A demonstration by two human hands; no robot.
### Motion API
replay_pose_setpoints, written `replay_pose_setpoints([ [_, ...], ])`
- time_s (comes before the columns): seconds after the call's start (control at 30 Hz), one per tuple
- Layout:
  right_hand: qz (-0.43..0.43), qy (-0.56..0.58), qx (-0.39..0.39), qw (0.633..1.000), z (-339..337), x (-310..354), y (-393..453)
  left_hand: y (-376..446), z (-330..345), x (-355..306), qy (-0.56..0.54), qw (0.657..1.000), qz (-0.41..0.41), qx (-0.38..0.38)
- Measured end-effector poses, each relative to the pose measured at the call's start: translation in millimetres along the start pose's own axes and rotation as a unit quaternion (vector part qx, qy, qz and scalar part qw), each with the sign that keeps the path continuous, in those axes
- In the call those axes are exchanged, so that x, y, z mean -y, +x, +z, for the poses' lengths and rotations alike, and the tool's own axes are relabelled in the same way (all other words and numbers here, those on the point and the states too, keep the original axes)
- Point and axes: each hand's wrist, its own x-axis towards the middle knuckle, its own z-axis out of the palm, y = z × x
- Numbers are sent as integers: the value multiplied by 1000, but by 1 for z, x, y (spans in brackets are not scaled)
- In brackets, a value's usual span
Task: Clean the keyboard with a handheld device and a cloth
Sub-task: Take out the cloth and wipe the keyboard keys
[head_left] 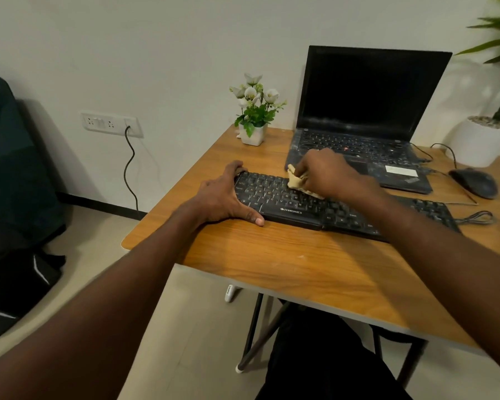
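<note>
A wooden table (286, 255) with a rounded near-left corner fills the middle of the scene and is carried on dark metal legs. At the far right of its top an open black laptop (367, 116) is set, its screen dark and its palm rest scuffed. Just near of the laptop, and slanting from far left to near right, the black keyboard (298, 207) lies flat on the wood, with a white brand name printed on its near edge. To the far right a white pot (479, 142) holding a large green plant is seen at the frame edge, and a dark mouse (475, 182) rests on the table right of the laptop, its cable trailing nearby. At the far left corner of the table a small white planter with white flowers (253, 111) stands upright. The left end of the keyboard is braced by the left hand (223, 197): the fingers are spread wide, the fingertips hooked over the far left corner and the thumb laid flat along the near edge on the wood. A beige cloth (296, 181) is bunched in the curled fingers of the right hand (326, 171) and is pressed onto the upper key rows left of the keyboard's middle. On the wall at the left a white socket plate (110, 124) is mounted, with a dark cord hanging from it.
</note>
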Motion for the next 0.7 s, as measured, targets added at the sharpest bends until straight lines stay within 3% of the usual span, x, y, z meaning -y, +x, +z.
replay_pose_setpoints([
  [0.07, 9, -20, -3, 1000, -5, 4, 3, 0, 1, 0, 1, 1000, 1, 1],
  [0.23, -59, 62, -26, 996, 0, 25, -3, 1, 0, 4, 1, 1000, -12, 1],
  [0.33, -35, 33, -52, 997, 4, 9, -8, 3, 0, 4, 3, 1000, -2, 3],
  [0.5, -4, 2, -19, 1000, -13, -5, -7, 3, 1, 4, 4, 1000, 5, 1],
  [0.6, -26, 61, -62, 996, -8, 6, -9, 2, 1, 1, 3, 1000, -2, -3],
  [0.7, -49, 48, -85, 994, 5, 11, -13, 3, 1, 3, -1, 1000, -4, -9],
])
